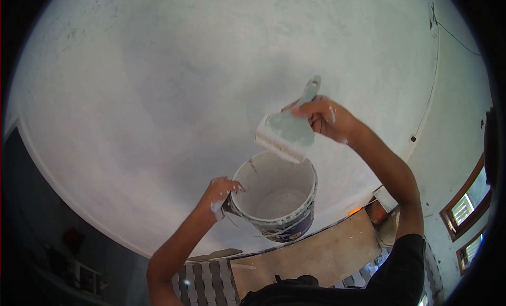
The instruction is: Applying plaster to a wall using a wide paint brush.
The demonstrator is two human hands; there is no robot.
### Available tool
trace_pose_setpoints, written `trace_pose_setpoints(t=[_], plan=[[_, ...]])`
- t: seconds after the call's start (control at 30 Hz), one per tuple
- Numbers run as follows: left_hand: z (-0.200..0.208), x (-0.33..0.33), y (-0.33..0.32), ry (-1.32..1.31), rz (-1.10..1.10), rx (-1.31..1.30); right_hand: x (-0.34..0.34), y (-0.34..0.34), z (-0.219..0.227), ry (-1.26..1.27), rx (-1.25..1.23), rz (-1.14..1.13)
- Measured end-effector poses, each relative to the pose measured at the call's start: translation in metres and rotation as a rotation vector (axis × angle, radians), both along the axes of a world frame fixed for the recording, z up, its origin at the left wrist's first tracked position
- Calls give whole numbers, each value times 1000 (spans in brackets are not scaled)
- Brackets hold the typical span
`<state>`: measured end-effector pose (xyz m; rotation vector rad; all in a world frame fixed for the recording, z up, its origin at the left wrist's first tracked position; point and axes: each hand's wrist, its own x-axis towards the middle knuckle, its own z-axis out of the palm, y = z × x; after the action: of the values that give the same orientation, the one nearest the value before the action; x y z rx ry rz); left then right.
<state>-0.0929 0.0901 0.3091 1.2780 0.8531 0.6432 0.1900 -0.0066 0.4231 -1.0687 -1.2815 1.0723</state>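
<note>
My right hand [328, 118] grips a wide paintbrush [289, 128] where the handle meets its broad, pale grey-green head. The bristles, coated white, point down and left just over the far rim of a paint bucket [276, 221]. White paint lies in the bottom of the bucket, and smears streak its inner wall and dark-labelled outside. At the bucket's left rim, my left hand [224, 193] is closed on the edge, with fingers over the inside. A thin wire handle hangs below that side. White paint spots mark both hands.
A large wall [174, 95] with patchy white paint fills the view ahead. Below lie a brown board [311, 250] and striped floor tiles [208, 279]. Containers [387, 216] stand at the lower right, near wood-framed windows [464, 206]. A cable [436, 79] runs down the right corner.
</note>
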Motion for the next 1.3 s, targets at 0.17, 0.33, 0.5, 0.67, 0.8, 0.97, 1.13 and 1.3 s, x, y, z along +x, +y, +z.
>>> trace_pose_setpoints(t=[0.17,0.33,0.5,0.67,0.8,0.97,1.13,1.3], plan=[[47,15,-11,45,-9,54,-1,-13,36,-211,180,13],[63,23,-15,45,19,51,8,-15,29,-455,271,61],[74,19,-25,59,40,55,6,-21,40,-418,336,104],[77,21,-33,43,107,83,13,-20,44,-441,391,71],[83,20,-45,37,141,83,13,-21,48,-419,375,104],[90,21,-52,51,150,96,11,-24,58,-418,386,141],[94,22,-53,56,187,110,13,-17,64,-458,409,160],[97,25,-60,68,214,146,31,-10,71,-498,525,156]])
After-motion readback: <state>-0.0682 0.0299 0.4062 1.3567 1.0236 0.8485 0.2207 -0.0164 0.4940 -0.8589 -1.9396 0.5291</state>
